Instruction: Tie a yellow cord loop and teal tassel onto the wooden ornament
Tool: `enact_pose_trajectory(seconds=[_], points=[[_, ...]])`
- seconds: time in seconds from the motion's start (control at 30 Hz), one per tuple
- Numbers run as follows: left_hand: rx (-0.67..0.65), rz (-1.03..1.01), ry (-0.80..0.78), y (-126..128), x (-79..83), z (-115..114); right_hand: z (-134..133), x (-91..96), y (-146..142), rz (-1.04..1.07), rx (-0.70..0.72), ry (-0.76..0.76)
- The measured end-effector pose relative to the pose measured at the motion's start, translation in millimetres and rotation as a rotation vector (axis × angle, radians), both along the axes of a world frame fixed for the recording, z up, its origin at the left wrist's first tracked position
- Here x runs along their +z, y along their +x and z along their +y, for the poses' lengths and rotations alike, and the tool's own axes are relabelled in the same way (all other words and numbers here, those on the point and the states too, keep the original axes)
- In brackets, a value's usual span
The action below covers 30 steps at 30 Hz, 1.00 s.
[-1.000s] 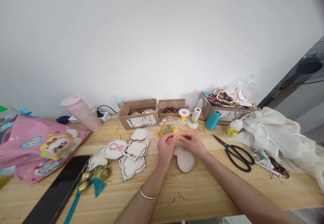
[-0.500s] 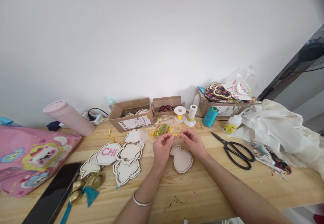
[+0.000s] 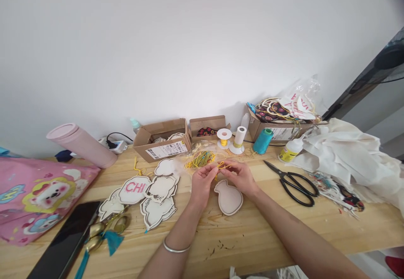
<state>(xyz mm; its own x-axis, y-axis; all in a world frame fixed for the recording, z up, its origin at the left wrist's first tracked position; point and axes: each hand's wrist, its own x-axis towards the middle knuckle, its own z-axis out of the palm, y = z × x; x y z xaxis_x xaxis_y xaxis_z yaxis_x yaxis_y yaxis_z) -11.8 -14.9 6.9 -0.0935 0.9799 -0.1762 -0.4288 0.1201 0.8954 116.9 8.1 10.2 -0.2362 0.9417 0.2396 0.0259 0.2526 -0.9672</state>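
My left hand [image 3: 202, 181] and my right hand [image 3: 240, 177] meet over the middle of the wooden table [image 3: 252, 232]. Both pinch a short piece of yellow cord [image 3: 221, 166] between thumb and fingers. Just below them a gourd-shaped wooden cutout [image 3: 228, 197] lies flat on the table. A tangle of yellow cord [image 3: 200, 159] sits right behind my hands. A silver bangle [image 3: 175, 248] is on my left wrist.
Wooden cutouts [image 3: 148, 192], one lettered CHI, lie left of my hands. Black scissors [image 3: 296, 184], a glue bottle [image 3: 290, 150], a teal thread cone [image 3: 263, 140], spools [image 3: 224, 137], cardboard boxes [image 3: 160, 141], a pink flask [image 3: 81, 144], a dark phone [image 3: 65, 243] and white cloth [image 3: 350, 157] surround them.
My hands have drawn closer together and the yellow cord between them is now bunched into a small loop. The view has shifted slightly, mostly sideways.
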Motion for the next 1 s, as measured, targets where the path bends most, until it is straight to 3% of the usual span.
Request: enact_pose_trajectory(seconds=[0.13,0.4,0.7,1.0], points=[[-0.035,0.023,0.003,-0.5,1.5,-2.0,1.6,1.0,1.1,0.086,0.069,-0.036],[-0.122,0.065,0.001,-3.5,2.4,-2.4,7.3,2.3,8.6,0.042,0.146,0.034],[-0.108,0.176,0.012,-3.3,7.1,-5.4,5.4,2.3,6.3,0.035,0.093,0.020],[-0.192,0.311,0.042,-7.9,9.5,-4.6,9.2,-4.7,7.4,-0.061,0.086,0.060]])
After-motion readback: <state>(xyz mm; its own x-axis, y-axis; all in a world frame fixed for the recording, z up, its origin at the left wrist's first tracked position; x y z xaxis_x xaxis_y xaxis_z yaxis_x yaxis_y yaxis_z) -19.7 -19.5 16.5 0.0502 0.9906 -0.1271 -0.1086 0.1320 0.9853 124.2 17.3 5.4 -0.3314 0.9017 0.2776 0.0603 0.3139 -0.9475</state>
